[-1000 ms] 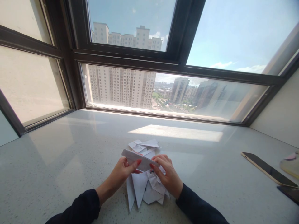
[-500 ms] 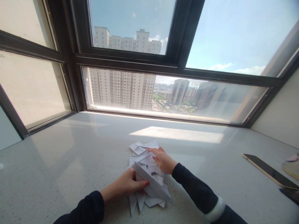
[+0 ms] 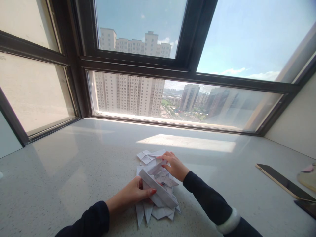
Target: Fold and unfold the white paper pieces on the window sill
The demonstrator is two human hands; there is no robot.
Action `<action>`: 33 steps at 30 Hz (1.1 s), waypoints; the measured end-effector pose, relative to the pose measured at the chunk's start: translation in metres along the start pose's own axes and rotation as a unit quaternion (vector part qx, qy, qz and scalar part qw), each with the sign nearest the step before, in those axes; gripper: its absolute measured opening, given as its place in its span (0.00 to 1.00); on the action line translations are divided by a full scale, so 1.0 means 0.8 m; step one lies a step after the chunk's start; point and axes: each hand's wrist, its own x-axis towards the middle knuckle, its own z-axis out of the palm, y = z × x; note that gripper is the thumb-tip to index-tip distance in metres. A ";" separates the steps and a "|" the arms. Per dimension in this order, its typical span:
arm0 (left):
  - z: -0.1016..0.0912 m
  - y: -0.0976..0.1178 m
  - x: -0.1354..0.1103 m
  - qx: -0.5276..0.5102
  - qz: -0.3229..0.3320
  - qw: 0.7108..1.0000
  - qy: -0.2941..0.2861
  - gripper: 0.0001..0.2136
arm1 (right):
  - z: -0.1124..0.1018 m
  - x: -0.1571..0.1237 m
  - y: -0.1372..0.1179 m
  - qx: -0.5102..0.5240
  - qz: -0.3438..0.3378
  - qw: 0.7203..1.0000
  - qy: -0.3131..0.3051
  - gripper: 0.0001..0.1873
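Observation:
Folded white paper pieces lie in a loose, overlapping heap on the pale speckled counter. My left hand grips a long folded paper from the left, its thumb pressed on the near face and the other fingers mostly hidden behind it. At the heap's far right side, my right hand has its thumb and index finger on a raised paper flap. Whether that flap belongs to the paper in my left hand I cannot tell. Pointed paper ends stick out below my left hand.
A phone lies on the counter at the right, with a dark flat object by its near end. A pale item sits at the right edge. Windows rise behind the counter.
My right hand has shifted slightly up and right, and a paper flap now stands raised at its fingers. The long paper in my left hand has tilted a little, showing more inner folds.

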 end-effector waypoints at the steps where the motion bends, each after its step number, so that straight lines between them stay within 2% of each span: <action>1: 0.000 0.000 0.000 -0.003 -0.004 1.000 -0.002 0.18 | -0.004 -0.001 -0.001 0.004 0.006 1.000 0.012 0.16; 5: 0.000 0.001 0.000 -0.005 -0.005 1.000 0.005 0.19 | -0.011 -0.009 -0.003 0.025 0.021 0.998 0.060 0.08; 8: 0.000 -0.001 0.000 -0.011 -0.008 1.000 0.008 0.19 | -0.010 -0.018 -0.002 0.028 0.019 0.995 0.094 0.07; 13: -0.003 -0.004 0.001 -0.041 -0.018 0.999 0.024 0.22 | -0.003 -0.036 -0.003 0.044 0.051 0.982 0.175 0.10; 16: -0.003 -0.004 0.001 -0.095 -0.012 0.994 0.051 0.23 | 0.003 -0.044 -0.005 0.095 0.093 0.964 0.230 0.14; 18: -0.002 -0.003 0.000 -0.141 -0.008 0.988 0.069 0.23 | 0.008 -0.048 -0.008 0.143 0.112 0.952 0.245 0.15; 22: -0.002 0.005 -0.003 -0.208 0.009 0.972 0.107 0.26 | 0.014 -0.051 -0.016 0.206 0.135 0.947 0.206 0.17; 26: -0.007 0.014 -0.005 -0.226 0.052 0.960 0.157 0.29 | 0.018 -0.053 -0.026 0.239 0.128 0.949 0.161 0.18; 30: -0.018 0.015 0.000 -0.168 0.112 0.954 0.224 0.31 | 0.023 -0.056 -0.035 0.228 0.069 0.968 0.080 0.16; 33: -0.033 0.010 0.006 -0.096 0.139 0.950 0.261 0.33 | 0.022 -0.056 -0.035 0.174 0.023 0.982 0.062 0.15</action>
